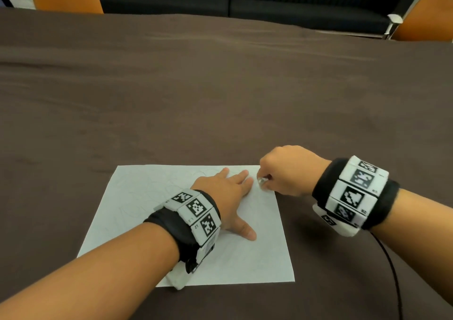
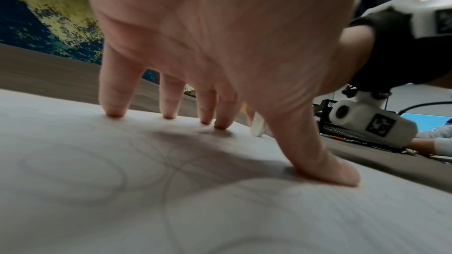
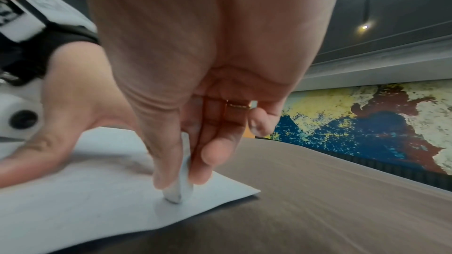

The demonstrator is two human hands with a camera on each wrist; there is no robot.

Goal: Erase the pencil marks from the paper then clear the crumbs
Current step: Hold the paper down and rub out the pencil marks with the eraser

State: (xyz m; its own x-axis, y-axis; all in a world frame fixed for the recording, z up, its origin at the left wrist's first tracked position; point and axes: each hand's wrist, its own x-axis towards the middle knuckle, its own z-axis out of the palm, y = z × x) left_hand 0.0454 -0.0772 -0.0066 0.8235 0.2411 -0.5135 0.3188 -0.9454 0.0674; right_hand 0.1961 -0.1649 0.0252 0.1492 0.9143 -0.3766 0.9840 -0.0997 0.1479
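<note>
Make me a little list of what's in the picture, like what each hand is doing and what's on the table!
paper: white sheet lying flat on the brown table, faint pencil loops across it
left hand: spread flat, fingertips and thumb pressing the paper down
right hand: pinching a white eraser
eraser spot: its tip touches the paper near the far right corner
pencil marks: many still show
crumbs: none clear enough to tell

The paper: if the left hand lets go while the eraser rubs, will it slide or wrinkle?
The paper is one thin loose sheet on a smooth table, so it would probably slide. The left hand presses it flat. The eraser rubs near a corner, which may crumple.
</note>
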